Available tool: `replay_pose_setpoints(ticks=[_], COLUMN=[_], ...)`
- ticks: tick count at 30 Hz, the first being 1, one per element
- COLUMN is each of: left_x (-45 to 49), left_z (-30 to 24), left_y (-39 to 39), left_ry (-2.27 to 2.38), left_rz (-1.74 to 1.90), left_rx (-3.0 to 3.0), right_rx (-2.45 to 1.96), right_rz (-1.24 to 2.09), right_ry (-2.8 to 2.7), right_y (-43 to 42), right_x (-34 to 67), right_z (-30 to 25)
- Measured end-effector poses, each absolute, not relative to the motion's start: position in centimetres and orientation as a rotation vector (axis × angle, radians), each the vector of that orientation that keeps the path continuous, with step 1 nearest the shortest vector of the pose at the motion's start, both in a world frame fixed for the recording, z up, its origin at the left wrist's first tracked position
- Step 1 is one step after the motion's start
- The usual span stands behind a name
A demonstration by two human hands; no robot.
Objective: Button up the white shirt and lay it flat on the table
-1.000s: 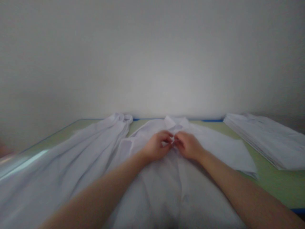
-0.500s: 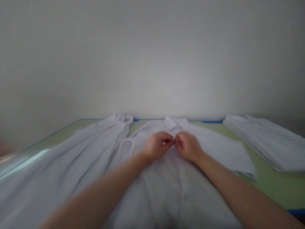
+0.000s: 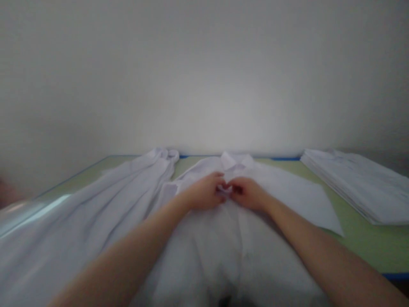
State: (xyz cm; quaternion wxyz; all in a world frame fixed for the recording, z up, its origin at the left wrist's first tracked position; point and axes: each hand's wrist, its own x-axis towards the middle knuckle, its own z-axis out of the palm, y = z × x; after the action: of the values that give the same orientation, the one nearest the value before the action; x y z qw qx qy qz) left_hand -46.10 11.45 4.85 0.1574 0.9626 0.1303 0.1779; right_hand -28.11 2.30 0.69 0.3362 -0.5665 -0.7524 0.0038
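Note:
A white collared shirt point(image 3: 287, 187) lies spread in front of me, its collar pointing away from me. Just below the collar, my left hand point(image 3: 207, 191) has its fingers curled on the front of the shirt. Close against it, my right hand point(image 3: 247, 192) pinches the shirt's front edge between thumb and fingers. The fingertips of both hands almost meet there. Blur and the fingers themselves hide whatever small part lies between them.
To the left, more white garments point(image 3: 128, 192) are laid lengthwise in loose folds. A flat stack of white garments point(image 3: 361, 183) sits at the right. All rest on a green table point(image 3: 367, 247) with blue edging, against a pale wall point(image 3: 204, 76). Something blurred, skin-coloured, shows at the far left edge.
Both hands have shifted slightly left along the shirt front. My left hand's fingers have spread a little from their tighter pinch. The view has tilted slightly.

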Motion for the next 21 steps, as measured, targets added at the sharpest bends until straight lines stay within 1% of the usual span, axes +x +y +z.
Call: replay_pose_setpoints(ticks=[2, 4, 7, 9, 11, 15, 18, 19, 21], left_x=[-48.4, -51.3, -55.7, -58.1, -59.6, -60.3, -60.5, -60.8, -61.9], left_z=[6.3, 7.7, 9.0, 9.1, 8.7, 7.8, 7.7, 8.0, 8.7], left_y=[11.6, 12.1, 12.9, 13.2, 13.1, 11.8, 10.9, 10.8, 11.1], left_ry=[0.545, 0.831, 1.314, 1.480, 1.495, 1.240, 1.140, 1.117, 1.056], left_rz=[0.427, 0.364, 0.138, -0.008, -0.092, -0.360, -0.540, -0.557, -0.418], left_rx=[2.883, 2.936, 2.873, 2.780, 2.697, 2.605, 2.536, 2.511, 2.499], right_rx=[-1.479, -1.489, -1.523, -1.539, -1.549, -1.554, -1.548, -1.545, -1.542], right_rz=[0.038, 0.039, 0.051, 0.063, 0.065, 0.049, 0.031, 0.026, 0.020], right_ry=[-2.095, -2.124, -2.081, -2.052, -2.032, -2.031, -2.035, -2.034, -2.026], right_y=[2.4, 2.4, 2.3, 2.4, 2.4, 2.5, 2.5, 2.6, 2.6], right_x=[-28.0, -28.0, -27.9, -27.8, -27.7, -27.6, -27.6, -27.6, -27.6], right_z=[0.5, 0.5, 0.4, 0.3, 0.1, -0.1, -0.3, -0.4, -0.5])
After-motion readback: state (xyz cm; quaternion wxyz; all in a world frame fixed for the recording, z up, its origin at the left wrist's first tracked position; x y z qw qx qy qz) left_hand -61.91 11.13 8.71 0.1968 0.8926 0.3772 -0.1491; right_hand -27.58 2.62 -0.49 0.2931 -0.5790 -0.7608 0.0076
